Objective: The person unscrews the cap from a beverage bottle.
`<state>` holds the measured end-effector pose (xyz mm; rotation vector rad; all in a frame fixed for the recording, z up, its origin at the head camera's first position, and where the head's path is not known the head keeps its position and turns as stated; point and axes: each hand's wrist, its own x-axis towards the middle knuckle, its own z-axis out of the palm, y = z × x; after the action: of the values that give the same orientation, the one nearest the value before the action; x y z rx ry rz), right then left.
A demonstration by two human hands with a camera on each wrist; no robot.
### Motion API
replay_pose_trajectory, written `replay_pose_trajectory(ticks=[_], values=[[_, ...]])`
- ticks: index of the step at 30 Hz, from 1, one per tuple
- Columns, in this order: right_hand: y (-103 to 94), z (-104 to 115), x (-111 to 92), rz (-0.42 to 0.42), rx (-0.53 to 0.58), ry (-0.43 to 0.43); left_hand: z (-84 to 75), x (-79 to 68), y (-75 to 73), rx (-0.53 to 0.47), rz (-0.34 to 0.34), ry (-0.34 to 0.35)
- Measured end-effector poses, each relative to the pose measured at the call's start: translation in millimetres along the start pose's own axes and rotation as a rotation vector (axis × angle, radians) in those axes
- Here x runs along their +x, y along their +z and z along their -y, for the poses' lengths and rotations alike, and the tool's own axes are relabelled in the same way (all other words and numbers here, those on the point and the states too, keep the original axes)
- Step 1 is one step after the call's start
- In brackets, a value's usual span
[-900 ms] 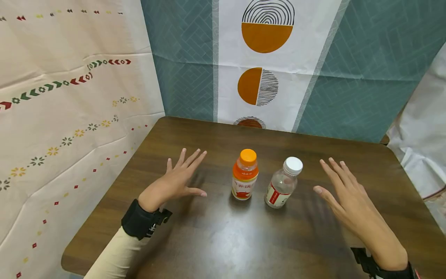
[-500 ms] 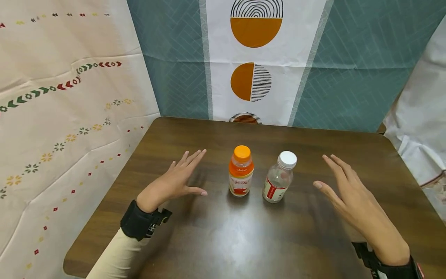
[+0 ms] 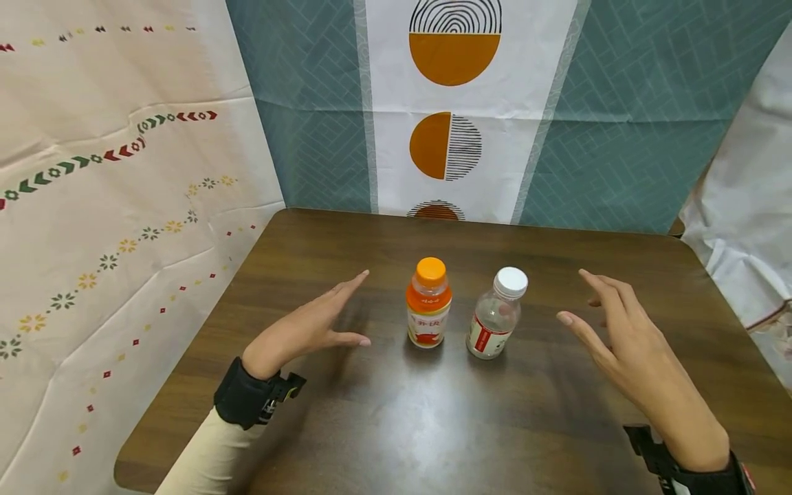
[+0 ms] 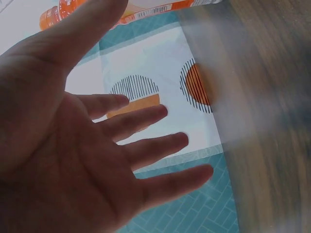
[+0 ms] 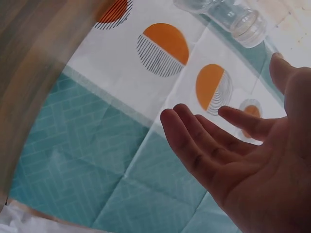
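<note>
Two small bottles stand upright side by side on the table in the head view. One is an orange-capped drink bottle (image 3: 428, 304) with an orange and white label; the other is a clear bottle (image 3: 495, 315) with a white cap and a cream and red label. My left hand (image 3: 309, 330) hovers left of the orange bottle, thumb out and fingers extended, holding nothing. To the right of the clear bottle, my right hand (image 3: 631, 350) hangs over the table with relaxed fingers and thumb apart. Both palms show bare in the wrist views, each bottle near its thumb.
The dark wooden table (image 3: 383, 419) has rounded corners. Behind it hangs a teal and white cloth (image 3: 334, 158) with orange half circles. A patterned cream cloth (image 3: 124, 227) hangs at the left, and white fabric (image 3: 749, 199) at the right.
The left fingers have drawn together and the hand has turned more edge-on. The right fingers have bent slightly. The bottles moved a little up-left in view as the whole head view shifted.
</note>
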<state>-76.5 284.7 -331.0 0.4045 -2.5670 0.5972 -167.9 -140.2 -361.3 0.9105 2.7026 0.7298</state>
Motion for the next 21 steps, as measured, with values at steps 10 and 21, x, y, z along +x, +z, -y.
replay_pose_trajectory(ticks=[10,21], values=[[-4.9,28.6,13.8,-0.11,-0.007,-0.072,4.9,-6.5,-1.3,-0.01,-0.062,0.023],[-0.3,83.5,40.2,-0.065,0.123,-0.196,9.0,-8.1,0.0,-0.038,-0.065,0.038]])
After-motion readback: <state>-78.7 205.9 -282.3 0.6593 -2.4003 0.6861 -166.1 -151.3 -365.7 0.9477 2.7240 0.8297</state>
